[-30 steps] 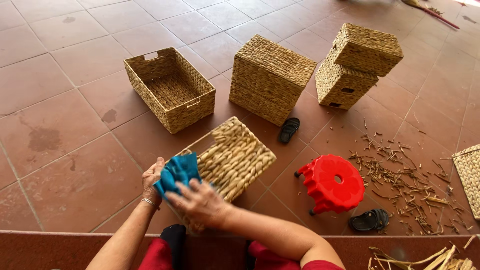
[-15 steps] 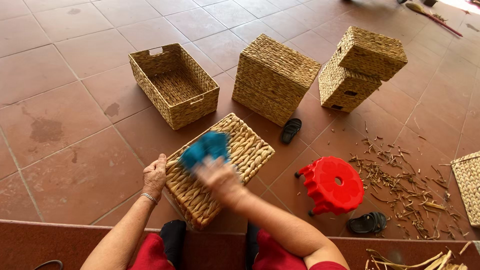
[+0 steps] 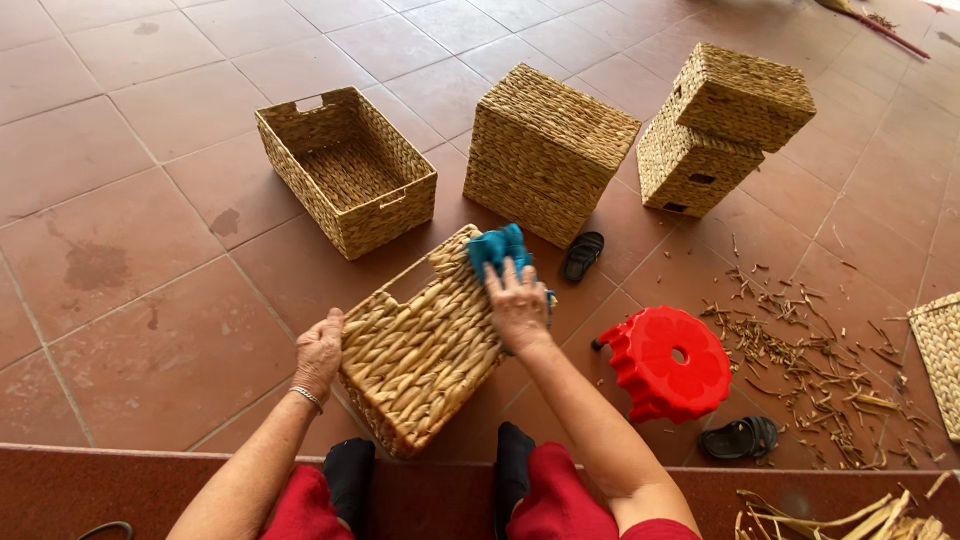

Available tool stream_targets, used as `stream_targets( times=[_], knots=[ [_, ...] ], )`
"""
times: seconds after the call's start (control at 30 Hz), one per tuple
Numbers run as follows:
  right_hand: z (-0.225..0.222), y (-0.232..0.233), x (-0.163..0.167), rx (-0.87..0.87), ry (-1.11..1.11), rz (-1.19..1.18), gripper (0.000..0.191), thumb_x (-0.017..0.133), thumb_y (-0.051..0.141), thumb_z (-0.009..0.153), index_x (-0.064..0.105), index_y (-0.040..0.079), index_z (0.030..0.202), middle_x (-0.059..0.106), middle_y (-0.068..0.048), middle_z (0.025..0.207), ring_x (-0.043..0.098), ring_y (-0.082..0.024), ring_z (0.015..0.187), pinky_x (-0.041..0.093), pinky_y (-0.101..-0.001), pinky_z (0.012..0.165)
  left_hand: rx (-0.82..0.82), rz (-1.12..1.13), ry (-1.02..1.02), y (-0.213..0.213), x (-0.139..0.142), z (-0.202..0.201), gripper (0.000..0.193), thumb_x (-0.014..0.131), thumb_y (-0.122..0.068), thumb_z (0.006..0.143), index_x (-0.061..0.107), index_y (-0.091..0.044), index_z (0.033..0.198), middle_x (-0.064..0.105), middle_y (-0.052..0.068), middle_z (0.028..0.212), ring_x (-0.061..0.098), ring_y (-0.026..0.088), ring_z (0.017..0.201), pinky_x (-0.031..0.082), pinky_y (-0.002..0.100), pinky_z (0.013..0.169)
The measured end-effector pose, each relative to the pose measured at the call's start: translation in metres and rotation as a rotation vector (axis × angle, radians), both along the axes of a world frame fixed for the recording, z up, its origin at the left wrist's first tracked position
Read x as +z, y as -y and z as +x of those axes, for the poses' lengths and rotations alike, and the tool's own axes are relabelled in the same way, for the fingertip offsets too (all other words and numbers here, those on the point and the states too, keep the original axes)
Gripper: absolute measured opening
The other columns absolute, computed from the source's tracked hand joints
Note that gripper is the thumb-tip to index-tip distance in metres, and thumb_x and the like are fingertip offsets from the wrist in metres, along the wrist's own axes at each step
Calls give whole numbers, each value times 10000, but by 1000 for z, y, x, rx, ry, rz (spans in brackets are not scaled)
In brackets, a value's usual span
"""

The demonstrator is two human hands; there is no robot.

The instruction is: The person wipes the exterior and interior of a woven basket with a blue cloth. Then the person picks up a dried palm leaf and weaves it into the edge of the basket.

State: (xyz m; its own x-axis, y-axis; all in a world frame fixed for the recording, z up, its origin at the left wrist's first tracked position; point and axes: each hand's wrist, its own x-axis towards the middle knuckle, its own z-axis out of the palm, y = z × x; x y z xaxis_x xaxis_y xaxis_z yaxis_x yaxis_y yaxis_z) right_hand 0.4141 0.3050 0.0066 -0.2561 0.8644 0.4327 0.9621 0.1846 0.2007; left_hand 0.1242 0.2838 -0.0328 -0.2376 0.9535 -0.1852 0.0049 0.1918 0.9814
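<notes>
- Since the earlier frame the right hand (image 3: 517,305) has carried the blue cloth (image 3: 498,246) from over the middle of the woven basket (image 3: 420,345) up to its far edge, and the picture is no longer blurred.
- That hand lies flat, fingers spread, pinning the cloth against the basket's weave; it presses rather than pinches.
- Opposite it, the left hand (image 3: 320,352) cups the near left corner, fingers curled round the edge, steadying the basket as it lies tipped on the tiled floor (image 3: 130,250) just before the person's knees.
- To wipe well, I judge the left hand should brace firmly while the cloth follows the strands, not across them, so fibres do not snag.
- Nearby lie an open basket (image 3: 348,168), a red plastic stool (image 3: 668,362) and loose trimmings (image 3: 800,350).
</notes>
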Motion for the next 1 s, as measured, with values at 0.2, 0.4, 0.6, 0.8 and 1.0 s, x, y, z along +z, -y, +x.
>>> stream_targets(
  times=[0.2,0.4,0.6,0.8,1.0],
  knots=[
    [-88,89,-16,717,-149,-154,390,673,121,881,667,173,1267,636,-177,1274,624,-353,1035,560,-449,715,37,-7,49,-2,-5,-10,418,634,-402,1064,774,-16,985,587,-20,797,483,72,746,453,270,680],
    [-68,66,-2,583,-137,-122,575,588,-21,858,619,242,1367,622,-89,1364,618,-295,1132,576,-419,773,11,-19,123,-2,-1,-4,423,604,-409,1044,762,-18,1007,687,-13,858,556,60,771,491,257,718],
    [11,-2,7,-3,0,76,569,578,55,767,645,184,1316,630,-133,1352,645,-329,1082,585,-454,799,-12,-8,16,1,2,0,463,609,-433,1043,747,1,959,654,-2,823,556,70,783,503,264,734],
    [-69,59,2,318,-76,-134,540,595,-37,819,676,104,1334,666,-189,1183,648,-255,853,574,-386,617,24,-61,74,1,-3,-9,458,597,-457,1039,747,-30,971,655,8,830,547,84,771,491,271,716],
    [-117,85,15,755,-239,-30,472,646,150,821,606,145,1292,597,-188,1254,602,-383,1083,564,-503,733,18,-98,226,6,-3,-12,425,581,-451,1025,746,-61,1052,713,10,931,616,90,839,516,268,798]
  ],
)
